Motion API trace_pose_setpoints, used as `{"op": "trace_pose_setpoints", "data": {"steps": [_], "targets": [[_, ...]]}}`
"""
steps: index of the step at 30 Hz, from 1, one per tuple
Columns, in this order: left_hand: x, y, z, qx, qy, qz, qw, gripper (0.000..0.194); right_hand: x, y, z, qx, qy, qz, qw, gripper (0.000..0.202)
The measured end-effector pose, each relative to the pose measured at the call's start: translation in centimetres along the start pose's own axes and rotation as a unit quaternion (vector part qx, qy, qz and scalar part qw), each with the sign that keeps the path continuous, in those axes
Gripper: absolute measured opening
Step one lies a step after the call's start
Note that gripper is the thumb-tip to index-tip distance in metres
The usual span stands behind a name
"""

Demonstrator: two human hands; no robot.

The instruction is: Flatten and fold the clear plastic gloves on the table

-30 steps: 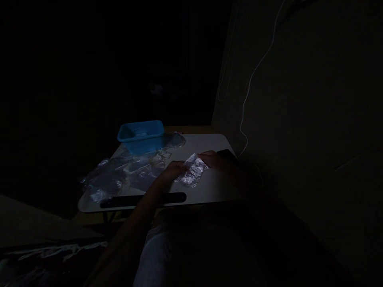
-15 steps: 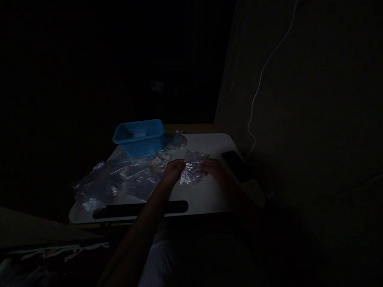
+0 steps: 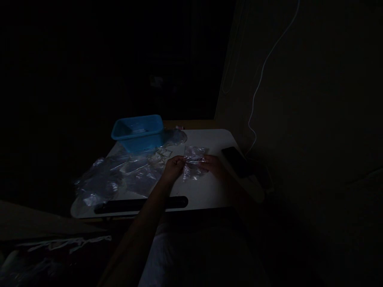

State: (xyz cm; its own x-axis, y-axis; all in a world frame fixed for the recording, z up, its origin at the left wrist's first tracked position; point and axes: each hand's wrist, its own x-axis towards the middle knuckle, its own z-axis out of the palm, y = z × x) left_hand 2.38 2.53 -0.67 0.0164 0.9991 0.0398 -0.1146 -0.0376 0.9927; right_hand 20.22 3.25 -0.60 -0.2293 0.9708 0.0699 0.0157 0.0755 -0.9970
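Note:
A small clear plastic bag [image 3: 195, 173] is stretched and gathered between my two hands, just over the white table [image 3: 206, 195]. My left hand [image 3: 175, 167] pinches its left edge, fingers closed. On the other side my right hand [image 3: 212, 163] is closed on the bag's right edge. Creases run across the bag's middle from hand to hand. To the left, several crumpled clear plastic bags [image 3: 101, 181] lie in a loose pile, some close to my left wrist. The light is dim, and fingertip detail is hard to make out.
A blue plastic basket [image 3: 139, 141] stands at the table's back left. At the right edge lies a dark phone [image 3: 236, 161], with a white cable [image 3: 254, 99] hanging down the wall nearby. A black ledge [image 3: 176, 202] runs along the table's front.
The bag between my hands has gone from spread flat to gathered and creased across its middle. Both hands stay in nearly the same place. The view has tilted slightly.

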Motion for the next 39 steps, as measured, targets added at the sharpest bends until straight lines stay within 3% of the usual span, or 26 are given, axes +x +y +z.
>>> {"op": "trace_pose_setpoints", "data": {"steps": [9,15,26,29,31,33,35,37,39], "targets": [[-0.2,0.1,0.0,-0.001,-0.026,0.002,1.0,0.025,0.2,0.0,-0.2,0.006,0.014,-0.012,1.0,0.027],[-0.5,0.5,0.0,0.007,-0.036,0.014,0.999,0.016,0.1,-0.4,-0.3,-0.007,0.021,-0.018,1.0,0.021],[-0.2,-0.1,-0.1,-0.004,-0.036,-0.007,0.999,0.012,0.4,0.3,-0.4,0.015,0.03,0.039,0.999,0.021],[-0.2,-0.3,0.0,0.013,-0.007,-0.002,1.0,0.016,0.4,0.4,-0.4,-0.026,0.041,0.003,0.999,0.022],[-0.3,-0.4,0.0,0.084,0.03,0.033,0.995,0.018,0.2,0.3,-0.3,-0.032,0.043,-0.013,0.998,0.029],[-0.5,-0.3,-0.1,0.18,0.055,0.1,0.977,0.021,0.0,0.2,-0.2,-0.019,0.041,-0.015,0.999,0.038],[-0.9,0.1,-0.2,0.287,0.036,0.185,0.939,0.028,-0.1,0.2,-0.2,-0.015,0.038,-0.014,0.999,0.041],[-1.4,0.5,-0.1,0.4,-0.016,0.249,0.882,0.036,-0.1,0.3,-0.2,-0.022,0.036,-0.017,0.999,0.041],[-1.9,0.9,0.1,0.502,-0.068,0.261,0.822,0.042,-0.1,0.4,-0.3,-0.03,0.038,-0.024,0.999,0.04]]}}
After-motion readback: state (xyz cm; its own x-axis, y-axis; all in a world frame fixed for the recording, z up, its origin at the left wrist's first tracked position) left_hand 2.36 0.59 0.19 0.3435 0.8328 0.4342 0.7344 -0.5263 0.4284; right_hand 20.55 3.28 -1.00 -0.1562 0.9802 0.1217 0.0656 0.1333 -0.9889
